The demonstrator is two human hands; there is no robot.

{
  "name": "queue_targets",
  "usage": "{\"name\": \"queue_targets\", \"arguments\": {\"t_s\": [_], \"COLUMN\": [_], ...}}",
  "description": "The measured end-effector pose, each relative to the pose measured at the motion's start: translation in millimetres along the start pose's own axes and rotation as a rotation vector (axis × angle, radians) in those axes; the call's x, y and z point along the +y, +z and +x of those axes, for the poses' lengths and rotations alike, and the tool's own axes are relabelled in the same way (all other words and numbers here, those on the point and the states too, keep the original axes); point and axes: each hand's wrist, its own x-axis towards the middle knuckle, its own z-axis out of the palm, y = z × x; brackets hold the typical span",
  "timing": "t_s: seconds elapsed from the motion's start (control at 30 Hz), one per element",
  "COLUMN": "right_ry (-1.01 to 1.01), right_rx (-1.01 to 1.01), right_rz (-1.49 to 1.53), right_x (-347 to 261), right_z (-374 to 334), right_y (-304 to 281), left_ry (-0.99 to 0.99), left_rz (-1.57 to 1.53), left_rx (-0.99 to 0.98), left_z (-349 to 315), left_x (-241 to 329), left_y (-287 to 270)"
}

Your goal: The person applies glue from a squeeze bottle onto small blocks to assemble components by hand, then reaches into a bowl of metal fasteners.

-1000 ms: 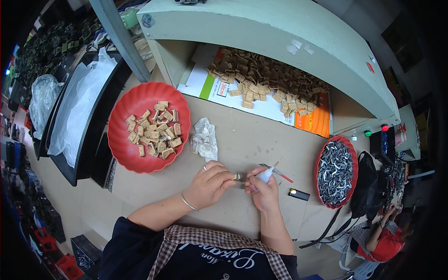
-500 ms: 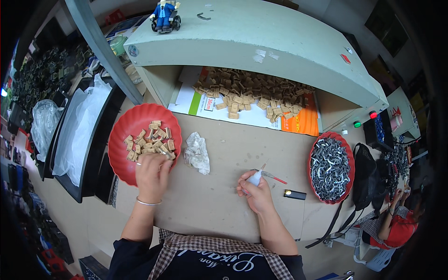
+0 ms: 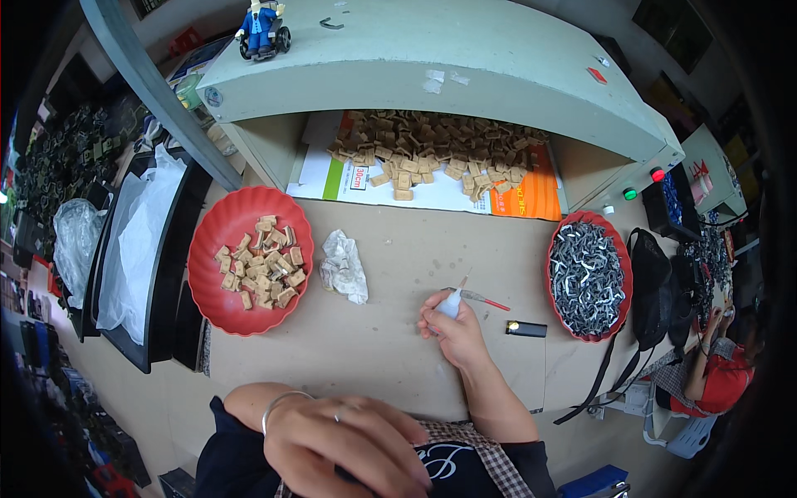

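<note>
My right hand is closed around a small white squeeze bottle with a thin pointed nozzle aimed up and away from me. Just beyond it a slim tool with a red end lies on the table. My left hand, a bracelet at its wrist, is raised close in front of my chest; its fingertips are blurred and partly hidden, so I cannot see whether anything is in them. A red scalloped bowl at the left holds a pile of small tan rectangular pieces. A crumpled white tissue lies beside that bowl.
Under a pale green shelf hood, more tan pieces cover printed cardboard. A second red bowl holds dark metal clips. Near it lie a small black cylinder and a black bag. Black trays stand left; a co-worker sits far right.
My left hand has left the red bowl of tan pieces and come back up toward my chest. The right hand keeps the bottle in about the same place. The view has shifted slightly.
</note>
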Motion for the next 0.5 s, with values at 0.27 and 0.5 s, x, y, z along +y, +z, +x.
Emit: {"name": "queue_targets", "arguments": {"t_s": [0.27,0.5], "right_ry": [0.011,0.026], "right_rx": [0.004,-0.014], "right_rz": [-0.001,-0.01], "right_x": [2,1], "right_z": [1,0], "right_y": [-4,-2], "left_ry": [0.118,-0.217], "left_rz": [-0.526,-0.966], "left_rx": [0.259,0.003], "left_z": [17,31], "left_x": [-23,-33], "left_y": [19,25]}}
